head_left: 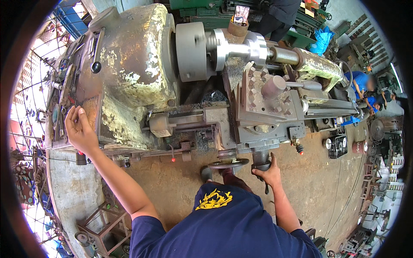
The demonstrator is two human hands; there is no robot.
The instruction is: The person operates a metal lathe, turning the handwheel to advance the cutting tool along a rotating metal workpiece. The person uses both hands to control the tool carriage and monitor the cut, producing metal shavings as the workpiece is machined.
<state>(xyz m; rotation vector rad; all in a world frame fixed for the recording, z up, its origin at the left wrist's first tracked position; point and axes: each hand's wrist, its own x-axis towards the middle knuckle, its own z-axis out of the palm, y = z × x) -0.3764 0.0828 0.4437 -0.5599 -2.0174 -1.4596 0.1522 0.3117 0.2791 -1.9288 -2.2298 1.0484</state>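
Note:
I stand at a worn lathe with a paint-chipped headstock (pixel 129 56). My left hand (pixel 80 131) rests at the headstock's left end, fingers loosely bent and apart, beside a ledge of hand tools (pixel 64 92). Below the tool post (pixel 269 96), my right hand (pixel 269 173) is wrapped around the cross-slide handle (pixel 260 160), thumb extended. A shiny stepped metal workpiece (pixel 238 50) sits between the grey chuck (pixel 191 51) and the tailstock (pixel 320 69). The carriage handwheel (pixel 229 164) stands just left of my right hand.
A lever with a black knob (pixel 96 67) hangs on the headstock. Behind the lathe are a phone (pixel 241 15), a standing person (pixel 282 17) and a blue bag (pixel 322 41). Other people (pixel 371 92) are at far right. A metal frame (pixel 103 234) stands at lower left, a black crate (pixel 337 146) right.

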